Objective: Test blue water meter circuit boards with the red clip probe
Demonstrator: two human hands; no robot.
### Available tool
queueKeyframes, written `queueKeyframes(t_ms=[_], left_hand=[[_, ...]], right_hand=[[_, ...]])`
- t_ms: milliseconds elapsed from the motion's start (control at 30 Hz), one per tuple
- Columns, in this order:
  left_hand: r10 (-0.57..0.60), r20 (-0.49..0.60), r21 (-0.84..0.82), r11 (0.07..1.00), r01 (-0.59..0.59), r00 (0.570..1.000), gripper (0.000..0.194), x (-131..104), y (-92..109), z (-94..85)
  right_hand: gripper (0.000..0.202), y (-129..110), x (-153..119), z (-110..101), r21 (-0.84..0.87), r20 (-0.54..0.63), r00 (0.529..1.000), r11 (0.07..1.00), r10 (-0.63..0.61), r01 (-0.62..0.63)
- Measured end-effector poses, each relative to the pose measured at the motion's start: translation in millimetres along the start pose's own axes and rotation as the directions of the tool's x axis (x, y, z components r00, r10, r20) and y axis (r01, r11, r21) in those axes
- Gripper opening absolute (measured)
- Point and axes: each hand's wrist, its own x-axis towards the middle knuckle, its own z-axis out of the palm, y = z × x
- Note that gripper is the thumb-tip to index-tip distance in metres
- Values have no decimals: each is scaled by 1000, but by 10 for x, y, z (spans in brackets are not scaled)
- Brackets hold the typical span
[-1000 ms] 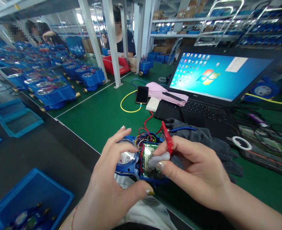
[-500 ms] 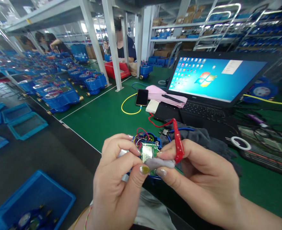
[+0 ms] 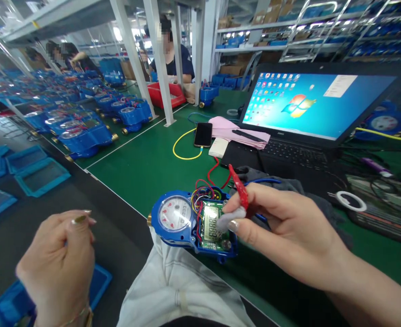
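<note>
Pinching lumpy grey wad (image 3: pixel 227 221) in right grip (image 3: pixel 282 229)

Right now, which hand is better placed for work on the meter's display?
Right, I'd say: the right hand pinches a grey lump by the display. The left hand is well left of the blue meter, fingers curled.

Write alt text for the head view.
The right hand pinches a grey wad over an opened blue meter showing a dial and circuit board. The curled left hand hovers apart; a laptop and phone sit on the green table.
</note>
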Motion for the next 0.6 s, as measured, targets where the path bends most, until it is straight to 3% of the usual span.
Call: queueKeyframes(t_ms=[100, 200, 267, 333, 367, 467, 533, 600], left_hand=[[-103, -52, 114, 987, 108, 993, 27, 66, 87, 75], [31, -55, 124, 992, -24, 998, 45, 121, 122, 155], [154, -97, 90, 985, -145, 983, 37, 128, 166, 198], [251, -102, 0, 968, -252, 963, 16, 117, 258, 227], [276, -86, -62, 958, -281, 957, 8, 108, 320, 236], [312, -27, -215, 926, -310, 950, 16, 88, 519, 248], [319, -22, -248, 916, -315, 947, 15, 80, 625, 249], [361, 25, -264, 902, -342, 932, 26, 72, 694, 249]], right_hand=[[3, 33, 9, 40, -12, 5, 1000, 1000, 26, -26], [4, 59, 22, 52, -14, 11, 998, 998, 60, -59], [4, 68, 32, 57, -18, 9, 998, 998, 68, -68], [4, 73, 37, 60, -18, 1, 997, 997, 74, -74], [4, 73, 38, 58, -15, -2, 997, 997, 80, -80], [5, 69, 31, 32, 4, -22, 994, 994, 107, -107], [7, 63, 29, -7, 30, -56, 991, 993, 118, -116], [8, 58, 35, -62, 52, -101, 988, 992, 119, -114]])
